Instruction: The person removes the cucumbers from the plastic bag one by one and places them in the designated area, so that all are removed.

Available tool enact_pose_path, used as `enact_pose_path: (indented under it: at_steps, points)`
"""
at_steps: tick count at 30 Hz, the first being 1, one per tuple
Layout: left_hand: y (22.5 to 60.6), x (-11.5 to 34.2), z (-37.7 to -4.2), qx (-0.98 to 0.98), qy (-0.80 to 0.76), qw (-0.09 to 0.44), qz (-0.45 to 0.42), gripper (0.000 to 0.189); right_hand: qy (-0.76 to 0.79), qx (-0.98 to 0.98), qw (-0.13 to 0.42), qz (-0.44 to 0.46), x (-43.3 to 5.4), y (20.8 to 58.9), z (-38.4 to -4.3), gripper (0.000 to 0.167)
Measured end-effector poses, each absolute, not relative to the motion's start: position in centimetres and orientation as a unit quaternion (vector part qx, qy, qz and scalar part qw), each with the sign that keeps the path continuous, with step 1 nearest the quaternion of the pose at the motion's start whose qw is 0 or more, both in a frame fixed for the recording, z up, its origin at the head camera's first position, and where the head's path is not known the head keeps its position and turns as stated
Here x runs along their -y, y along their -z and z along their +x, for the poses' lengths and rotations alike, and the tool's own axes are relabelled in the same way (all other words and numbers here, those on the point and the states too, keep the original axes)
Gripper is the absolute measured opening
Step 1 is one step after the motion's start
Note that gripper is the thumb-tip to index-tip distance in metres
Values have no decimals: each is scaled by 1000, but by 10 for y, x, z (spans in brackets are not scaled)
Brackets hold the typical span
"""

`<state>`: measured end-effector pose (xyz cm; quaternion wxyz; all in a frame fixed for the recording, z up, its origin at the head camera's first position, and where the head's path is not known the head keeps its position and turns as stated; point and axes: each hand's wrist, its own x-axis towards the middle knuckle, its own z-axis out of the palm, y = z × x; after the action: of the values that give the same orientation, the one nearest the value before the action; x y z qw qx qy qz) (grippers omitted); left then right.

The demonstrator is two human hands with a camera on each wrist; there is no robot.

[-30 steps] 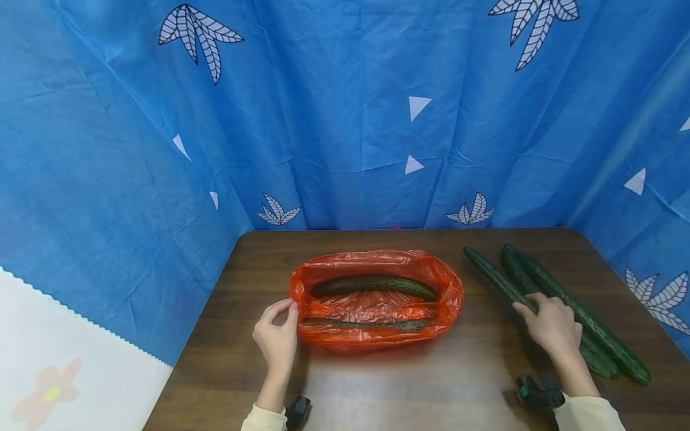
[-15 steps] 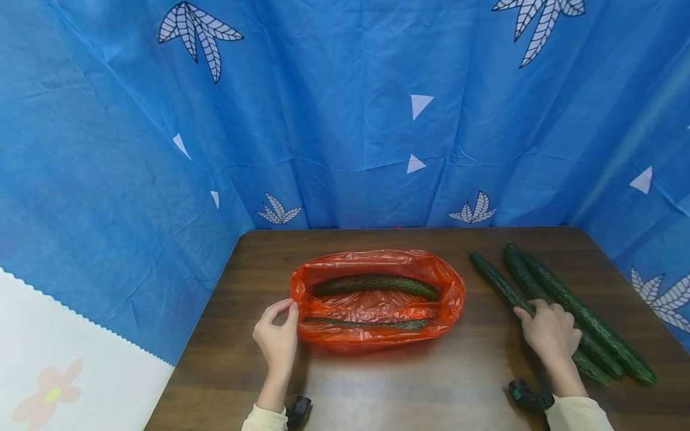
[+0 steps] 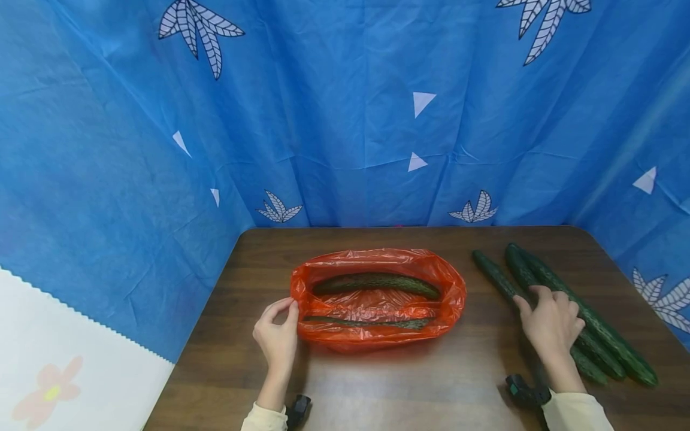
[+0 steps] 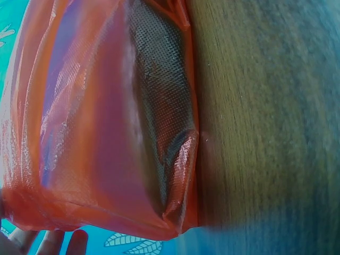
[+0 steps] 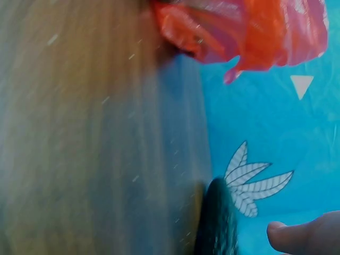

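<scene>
My left hand (image 3: 277, 335) pinches the left rim of a red plastic bag (image 3: 377, 342), which stands with its mouth spread wide. Inside the bag lie a curved cucumber (image 3: 377, 281) at the back and another cucumber (image 3: 412, 324) at the front, partly covered by plastic. At the right, my right hand (image 3: 552, 326) is over the leftmost cucumber (image 3: 493, 272), covering its middle. Its thumb is straight and apart from that cucumber in the right wrist view. Two more cucumbers, a middle one (image 3: 518, 266) and a right one (image 3: 620, 344), lie alongside it.
Everything sits on a brown wooden table (image 3: 366, 395). Its back edge meets a blue patterned curtain (image 3: 334, 120), which also runs along both sides. White cloth (image 3: 81, 341) with a flower print hangs at the lower left.
The leftmost cucumber shifted slightly right and now lies by the other two. My right hand has loosened, its thumb lifting from the cucumber. The left hand and bag stay put.
</scene>
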<state>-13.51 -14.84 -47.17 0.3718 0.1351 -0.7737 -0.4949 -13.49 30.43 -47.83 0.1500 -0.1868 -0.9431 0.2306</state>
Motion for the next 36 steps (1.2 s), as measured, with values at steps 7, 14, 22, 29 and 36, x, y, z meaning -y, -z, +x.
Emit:
enact_pose_path:
  at_steps: [7,14,22,29,36]
  points:
    - [471,149,-135,773,498,369,137,6,-240,944,154,-165,-294,467,-140,49]
    - [472,150,-135,773,495,375,133,6,-242,946,153,-154,-290,464,-143,51]
    - [470,149,-134,773,495,374,134,7,-256,942,185,-114,-274,442,-146,46]
    - [469,149,-134,772,498,371,135,7,-283,923,257,-36,-233,407,-153,39]
    - [468,150,-133,773,497,372,132,8,-282,928,237,61,-183,395,-162,34]
